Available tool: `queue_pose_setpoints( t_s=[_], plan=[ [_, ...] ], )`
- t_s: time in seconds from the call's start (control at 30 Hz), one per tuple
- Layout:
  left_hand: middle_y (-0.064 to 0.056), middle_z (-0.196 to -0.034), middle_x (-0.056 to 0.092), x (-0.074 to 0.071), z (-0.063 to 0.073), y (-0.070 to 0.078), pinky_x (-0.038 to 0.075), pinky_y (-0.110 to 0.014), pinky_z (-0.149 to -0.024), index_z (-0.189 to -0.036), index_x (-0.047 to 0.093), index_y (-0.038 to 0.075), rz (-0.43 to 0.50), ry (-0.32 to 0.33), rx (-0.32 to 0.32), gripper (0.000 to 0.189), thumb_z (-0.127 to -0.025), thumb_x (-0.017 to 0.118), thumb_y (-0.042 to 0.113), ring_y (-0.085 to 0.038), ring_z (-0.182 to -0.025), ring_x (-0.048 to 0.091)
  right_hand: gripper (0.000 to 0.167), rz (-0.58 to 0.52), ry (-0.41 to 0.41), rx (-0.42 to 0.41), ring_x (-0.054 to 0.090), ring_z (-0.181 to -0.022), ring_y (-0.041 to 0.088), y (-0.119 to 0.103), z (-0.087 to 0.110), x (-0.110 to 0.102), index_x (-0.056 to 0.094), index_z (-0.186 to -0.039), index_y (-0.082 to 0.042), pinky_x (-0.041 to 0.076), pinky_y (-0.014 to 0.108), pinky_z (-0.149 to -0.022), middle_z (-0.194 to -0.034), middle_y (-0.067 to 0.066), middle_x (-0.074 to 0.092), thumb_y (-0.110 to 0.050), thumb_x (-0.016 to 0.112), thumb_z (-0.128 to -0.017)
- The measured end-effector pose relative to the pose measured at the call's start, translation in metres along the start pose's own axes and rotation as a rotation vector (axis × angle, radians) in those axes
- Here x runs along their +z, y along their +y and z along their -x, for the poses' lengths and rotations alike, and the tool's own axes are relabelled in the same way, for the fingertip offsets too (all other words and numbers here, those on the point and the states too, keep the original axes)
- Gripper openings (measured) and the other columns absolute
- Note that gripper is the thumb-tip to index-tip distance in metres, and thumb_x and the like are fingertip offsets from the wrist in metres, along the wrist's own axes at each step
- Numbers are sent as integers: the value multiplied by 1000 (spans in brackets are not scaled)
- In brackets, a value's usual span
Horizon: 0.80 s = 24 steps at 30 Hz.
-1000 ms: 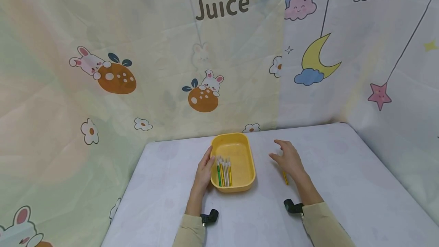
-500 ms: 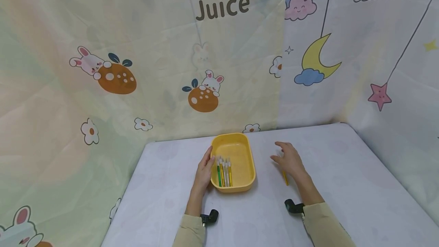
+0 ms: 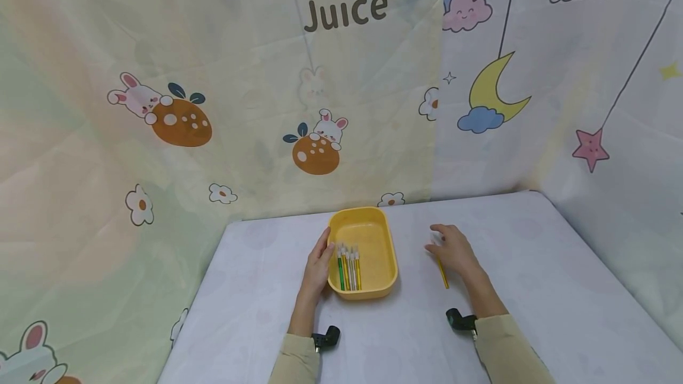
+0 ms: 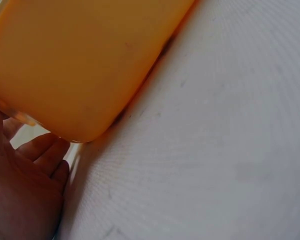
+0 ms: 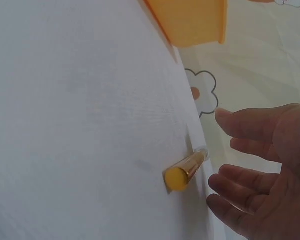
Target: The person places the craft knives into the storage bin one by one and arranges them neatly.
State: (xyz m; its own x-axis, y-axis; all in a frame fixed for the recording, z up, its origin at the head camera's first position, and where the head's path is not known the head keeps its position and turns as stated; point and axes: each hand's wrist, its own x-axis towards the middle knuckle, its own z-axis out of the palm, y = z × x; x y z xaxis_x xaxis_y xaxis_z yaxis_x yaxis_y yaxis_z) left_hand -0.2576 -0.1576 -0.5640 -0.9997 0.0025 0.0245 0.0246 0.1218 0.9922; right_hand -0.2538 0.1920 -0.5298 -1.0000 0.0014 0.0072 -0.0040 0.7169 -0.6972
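Observation:
In the head view, my left hand (image 3: 317, 265) grips the left side of a yellow plastic tray (image 3: 379, 290), thumb over the rim and fingers along the outer wall. Several slim pen-like sticks (image 3: 350, 268), with green, yellow and whitish barrels and pale tips, lie side by side in the tray. My right hand (image 3: 455, 252) is over the table to the right, thumb and fingers apart. Just beside it lies one yellow pen-like stick (image 3: 443, 274), its far end hidden by the hand. The right wrist view shows this stick's clear cap end, apart from the fingers (image 5: 235, 192).
A white-covered table (image 3: 405, 342) lies under everything. Behind it hangs a printed cloth backdrop (image 3: 251, 153), close to the tray's far end. Black wrist cameras (image 3: 462, 320) sit on both forearms.
My right hand has shifted slightly rightward and nearer to me, and more of the single yellow stick shows. The left hand, the tray and the sticks in it have not visibly moved.

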Motion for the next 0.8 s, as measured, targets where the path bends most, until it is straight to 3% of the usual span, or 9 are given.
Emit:
queue_pose_setpoints(
  t_s=[0.4, 0.8],
  plan=[
    [9, -170, 32, -1, 0, -1, 16, -49, -132, -159, 40, 39, -5, 3, -1, 48, -112, 47, 34, -19, -161, 20, 55, 18, -4, -32, 60, -118, 45, 6, -2, 2, 55, -144, 4, 53, 61, -99, -138, 33, 56, -14, 74, -95],
    [10, -169, 33, 0, 0, -2, 15, -48, -133, -159, 41, 37, -6, 2, 5, 48, -111, 47, 34, -18, -161, 20, 50, 27, -24, -5, 61, -109, 38, 3, 0, 4, 60, -140, 5, 56, 53, -89, -128, 28, 62, -14, 73, -96]
  ],
)
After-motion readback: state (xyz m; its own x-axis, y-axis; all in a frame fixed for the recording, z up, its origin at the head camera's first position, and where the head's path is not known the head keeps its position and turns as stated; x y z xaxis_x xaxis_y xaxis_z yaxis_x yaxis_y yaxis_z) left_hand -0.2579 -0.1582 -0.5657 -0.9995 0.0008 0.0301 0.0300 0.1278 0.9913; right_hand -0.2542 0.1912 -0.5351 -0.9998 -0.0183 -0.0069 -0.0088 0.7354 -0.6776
